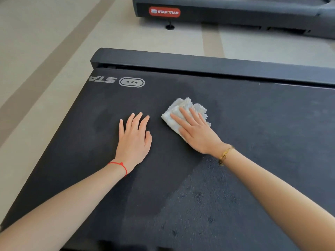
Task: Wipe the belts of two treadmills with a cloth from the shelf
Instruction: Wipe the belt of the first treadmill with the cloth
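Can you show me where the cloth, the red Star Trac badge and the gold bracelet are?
cloth (pixel 183 105): head view, on its bunched far edge beyond the fingertips.
red Star Trac badge (pixel 164 12): head view, middle of the label on the far treadmill.
gold bracelet (pixel 225 154): head view, on the band across the wrist.

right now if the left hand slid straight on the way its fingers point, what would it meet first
Bare dark treadmill belt ahead of the left hand, then probably the white oval logo printed on it; the white crumpled cloth lies off to its right.

White cloth on the near treadmill belt

The crumpled white cloth lies on the dark belt, centre frame; a second treadmill sits at one o'clock, its belt barely visible, perhaps dark grey.
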A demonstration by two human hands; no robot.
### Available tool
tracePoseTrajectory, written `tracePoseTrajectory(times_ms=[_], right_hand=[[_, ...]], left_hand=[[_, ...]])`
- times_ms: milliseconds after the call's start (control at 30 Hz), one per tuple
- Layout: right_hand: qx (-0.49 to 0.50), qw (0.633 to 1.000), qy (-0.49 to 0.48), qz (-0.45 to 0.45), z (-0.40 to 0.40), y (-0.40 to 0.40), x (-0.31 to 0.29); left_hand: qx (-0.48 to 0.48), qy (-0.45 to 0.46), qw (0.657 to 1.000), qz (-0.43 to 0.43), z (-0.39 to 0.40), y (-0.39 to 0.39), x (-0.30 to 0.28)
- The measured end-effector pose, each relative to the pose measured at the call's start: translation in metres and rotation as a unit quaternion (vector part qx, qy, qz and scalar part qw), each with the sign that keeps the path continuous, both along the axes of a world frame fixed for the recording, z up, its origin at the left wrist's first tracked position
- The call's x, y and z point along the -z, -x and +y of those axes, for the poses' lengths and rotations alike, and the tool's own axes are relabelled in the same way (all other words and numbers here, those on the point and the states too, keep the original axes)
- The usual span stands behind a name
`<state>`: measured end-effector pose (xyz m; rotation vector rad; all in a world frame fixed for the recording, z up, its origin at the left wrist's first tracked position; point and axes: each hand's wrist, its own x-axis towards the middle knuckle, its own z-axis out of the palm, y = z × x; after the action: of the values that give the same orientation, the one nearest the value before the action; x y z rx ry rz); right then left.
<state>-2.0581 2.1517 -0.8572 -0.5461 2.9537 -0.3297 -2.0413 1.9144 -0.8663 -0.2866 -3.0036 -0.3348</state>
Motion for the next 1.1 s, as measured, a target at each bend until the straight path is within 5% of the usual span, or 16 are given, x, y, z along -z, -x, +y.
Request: tracePoseTrajectory(times_ms=[300,600,767,900,1100], right_hand=[[0.202,0.978,-0.027,-0.050,0.032,0.142,-0.011],[0.013,0.999,-0.033,-0.039,-0.042,0.167,-0.009],[0.129,0.990,-0.049,-0.028,0.042,0.168,-0.009],[0.172,0.983,-0.036,-0.052,0.033,0.171,-0.011],[-0.022,0.996,-0.084,-0.008,-0.031,0.137,-0.005]], left_hand=[[-0.006,-0.013,1.000,-0.001,0.003,0.002,-0.001],[0.001,-0.026,1.000,-0.005,0.000,0.005,0.003],[-0.002,-0.017,1.000,-0.014,0.001,0.004,0.001],[-0.009,-0.018,1.000,-0.006,0.003,0.003,0.000],[-0.014,-0.024,1.000,0.012,0.003,0.003,-0.001]])
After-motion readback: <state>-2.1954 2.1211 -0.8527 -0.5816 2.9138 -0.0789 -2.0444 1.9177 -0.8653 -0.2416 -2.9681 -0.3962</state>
